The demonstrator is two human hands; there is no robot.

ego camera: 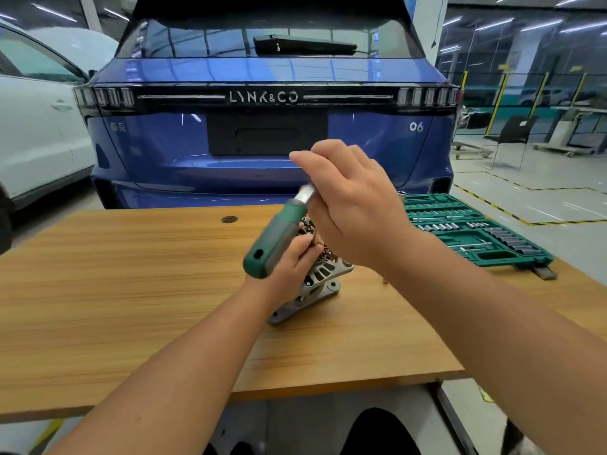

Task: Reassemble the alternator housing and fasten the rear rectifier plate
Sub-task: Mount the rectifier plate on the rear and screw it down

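We see the right hand [351, 205] curled round the metal head of a green-handled ratchet [276, 239] above the alternator [317, 284], which the left hand [292, 261] grips on the wooden table [131, 290]. An open green socket set [473, 229] lies to the right, a blue car [272, 126] behind.

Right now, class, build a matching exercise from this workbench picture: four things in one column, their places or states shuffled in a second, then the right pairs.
Things:
1. alternator
2. socket set case
3. ratchet handle
4. blue car

Places or states:
A. lying open at the table's right end
B. parked beyond the wooden table
C. standing mid-table, steadied by the left hand
D. raised above the alternator, its head gripped by the right hand

Pairs: 1-C, 2-A, 3-D, 4-B
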